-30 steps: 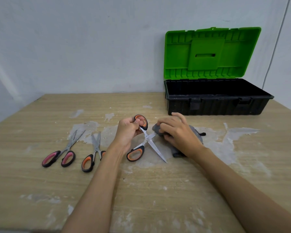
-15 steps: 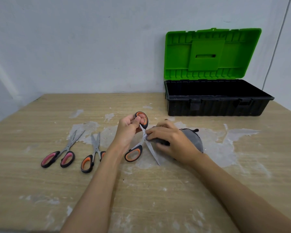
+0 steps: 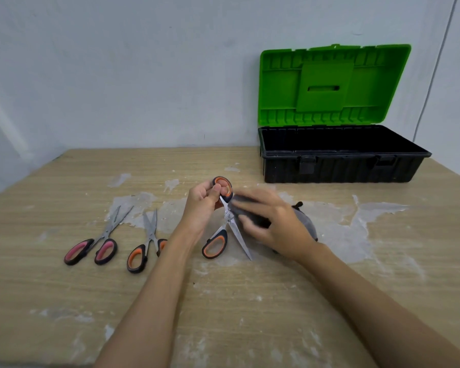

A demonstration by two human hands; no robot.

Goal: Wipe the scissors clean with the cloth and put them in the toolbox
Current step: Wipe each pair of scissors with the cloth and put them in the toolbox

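My left hand pinches the upper handle ring of the open scissors, held above the table in front of the toolbox. My right hand grips the grey cloth curled around one blade, right beside the pivot; the free blade points down toward me. I judge the wipe must run along that blade's long axis. The toolbox stands open beyond my right hand, the nearer one. Two more scissors lie left of the toolbox.
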